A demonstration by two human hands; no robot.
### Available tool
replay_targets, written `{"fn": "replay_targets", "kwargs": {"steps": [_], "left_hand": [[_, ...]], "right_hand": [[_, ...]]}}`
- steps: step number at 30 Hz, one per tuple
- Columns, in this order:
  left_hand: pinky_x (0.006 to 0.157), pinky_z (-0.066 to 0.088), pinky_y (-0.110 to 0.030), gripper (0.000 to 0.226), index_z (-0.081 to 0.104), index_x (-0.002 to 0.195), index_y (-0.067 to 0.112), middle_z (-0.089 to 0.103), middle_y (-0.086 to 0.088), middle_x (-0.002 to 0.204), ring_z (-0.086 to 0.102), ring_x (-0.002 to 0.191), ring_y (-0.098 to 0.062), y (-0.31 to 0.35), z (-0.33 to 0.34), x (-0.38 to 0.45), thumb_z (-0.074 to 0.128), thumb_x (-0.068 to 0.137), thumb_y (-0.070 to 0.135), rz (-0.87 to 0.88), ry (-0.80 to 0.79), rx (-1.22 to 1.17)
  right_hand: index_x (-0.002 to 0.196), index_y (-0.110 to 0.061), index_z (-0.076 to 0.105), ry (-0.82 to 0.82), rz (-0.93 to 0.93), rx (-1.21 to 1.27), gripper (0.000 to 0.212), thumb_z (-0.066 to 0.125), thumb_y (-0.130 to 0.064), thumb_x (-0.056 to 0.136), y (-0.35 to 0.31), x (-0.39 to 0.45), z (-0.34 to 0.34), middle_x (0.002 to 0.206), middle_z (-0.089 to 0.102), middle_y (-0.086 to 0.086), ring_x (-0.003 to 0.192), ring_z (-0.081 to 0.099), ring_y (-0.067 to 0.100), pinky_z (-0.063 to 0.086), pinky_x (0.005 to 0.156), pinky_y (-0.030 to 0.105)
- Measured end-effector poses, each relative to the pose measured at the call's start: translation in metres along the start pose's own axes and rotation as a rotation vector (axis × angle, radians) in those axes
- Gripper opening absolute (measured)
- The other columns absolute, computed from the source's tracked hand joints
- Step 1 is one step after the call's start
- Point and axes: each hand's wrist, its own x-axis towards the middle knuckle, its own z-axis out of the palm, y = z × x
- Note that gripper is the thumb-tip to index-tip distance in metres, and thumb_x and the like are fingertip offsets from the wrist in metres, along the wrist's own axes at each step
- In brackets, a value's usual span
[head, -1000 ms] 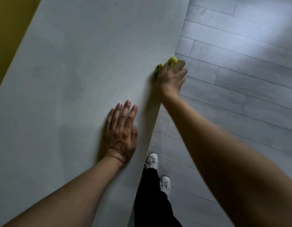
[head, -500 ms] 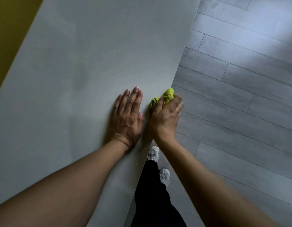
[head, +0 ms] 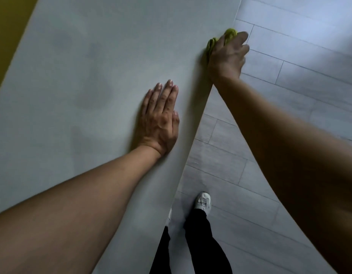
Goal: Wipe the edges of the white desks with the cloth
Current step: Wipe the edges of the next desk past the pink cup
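Observation:
A white desk (head: pixel 88 80) fills the left and middle of the view, its right edge running diagonally from top right down to my legs. My right hand (head: pixel 227 56) grips a yellow-green cloth (head: pixel 229 34) against that edge, far up along it; most of the cloth is hidden under my fingers. My left hand (head: pixel 160 119) lies flat on the desktop near the edge, fingers straight and together, holding nothing.
Grey wood-plank floor (head: pixel 289 95) lies to the right of the desk. A yellow wall (head: pixel 7 36) borders the desk on the far left. My legs in black trousers and white shoes (head: pixel 203 200) stand beside the desk edge.
My right hand slid the cloth back along the desk edge towards my left hand, then out away from me again. My left hand stayed flat on the desktop.

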Motion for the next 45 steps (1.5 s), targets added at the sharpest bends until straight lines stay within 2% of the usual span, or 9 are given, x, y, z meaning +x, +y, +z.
{"fn": "replay_targets", "kwargs": {"steps": [8,12,18,24,29,33,35,39,45], "left_hand": [[0.124,0.022,-0.047,0.062,0.049,0.151,0.001,0.045,-0.018,0.159,0.043,0.147,-0.039,-0.004,-0.011,-0.003,0.039,0.094,0.022,0.027,-0.077,-0.035],[0.128,0.002,-0.037,0.063,0.028,0.162,0.006,0.021,-0.013,0.171,0.017,0.159,-0.033,-0.01,-0.028,-0.005,0.034,0.101,0.021,0.017,-0.282,-0.036],[0.129,0.003,-0.04,0.064,0.018,0.163,0.004,0.012,-0.018,0.172,0.012,0.159,-0.038,0.002,-0.056,-0.079,0.014,0.104,0.026,0.028,-0.475,0.029],[0.114,0.043,-0.055,0.065,0.043,0.151,-0.001,0.046,-0.028,0.155,0.048,0.141,-0.047,0.012,-0.068,-0.19,0.06,0.089,-0.005,0.071,-0.344,0.077],[0.111,0.044,-0.056,0.084,0.05,0.15,0.006,0.05,-0.02,0.154,0.054,0.137,-0.042,0.027,-0.085,-0.238,0.087,0.074,0.008,-0.021,-0.493,0.168],[0.109,0.043,-0.062,0.064,0.061,0.143,0.012,0.053,-0.012,0.154,0.056,0.135,-0.039,0.019,-0.094,-0.253,0.078,0.081,0.01,-0.004,-0.481,0.136],[0.119,0.031,-0.057,0.066,0.051,0.152,0.013,0.039,-0.01,0.165,0.044,0.147,-0.036,0.01,-0.103,-0.252,0.065,0.087,0.011,0.015,-0.505,0.084],[0.128,-0.007,-0.038,0.091,0.002,0.166,0.016,-0.01,-0.003,0.173,-0.004,0.161,-0.026,-0.007,-0.124,-0.242,0.062,0.098,0.027,0.072,-0.702,0.014],[0.129,-0.008,-0.037,0.116,-0.017,0.163,0.017,-0.027,-0.002,0.17,-0.018,0.159,-0.024,-0.016,-0.134,-0.234,0.071,0.093,0.046,0.187,-0.856,0.104]], "right_hand": [[0.145,-0.009,0.032,-0.084,0.026,0.083,0.051,0.041,-0.038,0.104,0.077,-0.201,-0.001,0.143,0.037,0.025,0.13,0.041,0.045,0.037,0.108,0.056],[0.139,-0.009,0.037,-0.086,0.024,0.065,0.048,0.043,-0.038,0.101,0.11,-0.296,0.0,0.128,0.043,0.021,0.117,0.047,0.044,0.042,0.1,0.058],[0.137,-0.006,0.036,-0.075,0.053,0.038,0.044,0.042,-0.035,0.104,0.094,-0.276,-0.005,0.131,0.042,0.024,0.122,0.045,0.045,0.04,0.101,0.053],[0.137,-0.01,0.032,-0.06,0.076,-0.025,0.043,0.036,-0.039,0.105,0.045,-0.186,-0.012,0.134,0.041,0.02,0.124,0.045,0.043,0.039,0.1,0.048],[0.136,-0.01,0.033,-0.052,0.074,-0.023,0.042,0.035,-0.04,0.106,0.046,-0.184,-0.011,0.134,0.042,0.02,0.123,0.046,0.043,0.039,0.1,0.047],[0.138,-0.007,0.036,-0.041,0.062,-0.024,0.045,0.036,-0.039,0.106,0.074,-0.248,-0.002,0.134,0.041,0.021,0.121,0.045,0.042,0.039,0.101,0.048],[0.141,-0.009,0.034,-0.091,0.047,-0.015,0.046,0.036,-0.038,0.106,0.096,-0.296,-0.002,0.137,0.037,0.021,0.124,0.041,0.041,0.036,0.107,0.053],[0.139,-0.008,0.035,-0.121,0.083,0.059,0.045,0.042,-0.037,0.104,0.129,-0.374,-0.006,0.137,0.039,0.026,0.127,0.042,0.047,0.037,0.106,0.058],[0.136,-0.006,0.035,-0.084,0.088,-0.013,0.045,0.041,-0.037,0.104,0.12,-0.364,-0.007,0.132,0.042,0.025,0.122,0.046,0.045,0.04,0.103,0.055]]}}
